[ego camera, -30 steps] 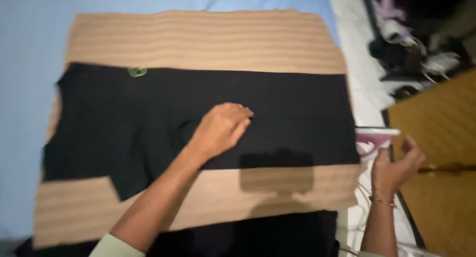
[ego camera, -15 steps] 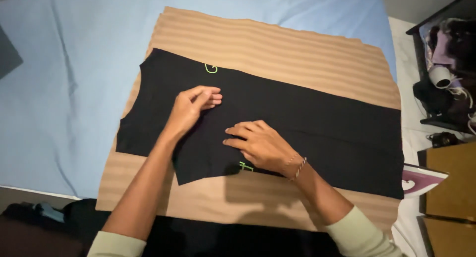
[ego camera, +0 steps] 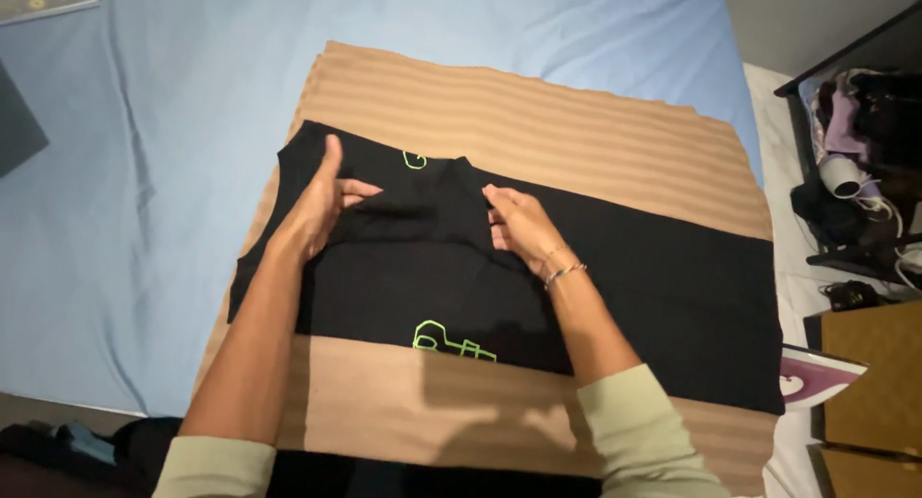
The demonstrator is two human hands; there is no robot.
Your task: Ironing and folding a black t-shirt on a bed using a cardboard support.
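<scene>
Both hands have shifted up the black garment (ego camera: pixel 576 267) since half a second ago, away from its middle and toward the collar end; a fold of cloth now stands raised between them where it lay flat before. Left hand (ego camera: pixel 317 205) pinches the dark fabric between thumb and fingers near the shoulder edge; right hand (ego camera: pixel 514 227) grips the bunched cloth just beside the neckline, fingers curled into it, a thin bracelet at the wrist; so the cloth is gathered and lifted here, no longer pressed smooth. Garment lies spread across a tan striped blanket (ego camera: pixel 538 114), which covers a light blue bed sheet (ego camera: pixel 163 171); green outline prints (ego camera: pixel 451 341) show near its lower edge and by the collar. An iron (ego camera: pixel 812 375), white and purple, rests at the blanket's right edge, well apart from both hands.
</scene>
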